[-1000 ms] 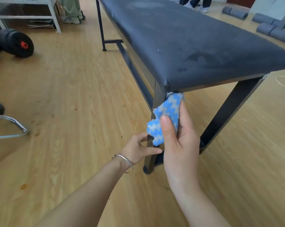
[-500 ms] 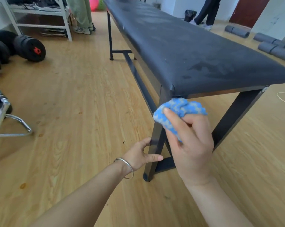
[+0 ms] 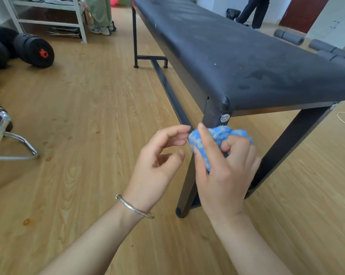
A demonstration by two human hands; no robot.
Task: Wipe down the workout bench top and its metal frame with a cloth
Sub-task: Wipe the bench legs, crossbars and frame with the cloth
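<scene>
Lying in the upper left of the frame are black dumbbells (image 3: 33,50), and below them, at the left edge, is a chrome chair frame (image 3: 18,144) on the wooden floor. Near the middle, my left hand (image 3: 157,165), with a silver bracelet (image 3: 134,208) on the wrist, has its fingers loosely curled and holds nothing. Its fingertips are right beside the cloth's left edge; I cannot tell if they touch. The blue cloth (image 3: 215,135) is bunched up in my right hand (image 3: 225,175), thumb and curled fingers clamped round it. It sits just under the bolt (image 3: 224,117) at the bench's near corner, in front of the black front leg (image 3: 186,195). The dark bench top (image 3: 247,62) runs from there towards the upper middle, its near end marked with damp patches. Grey foam rollers (image 3: 288,36) lie at the upper right.
</scene>
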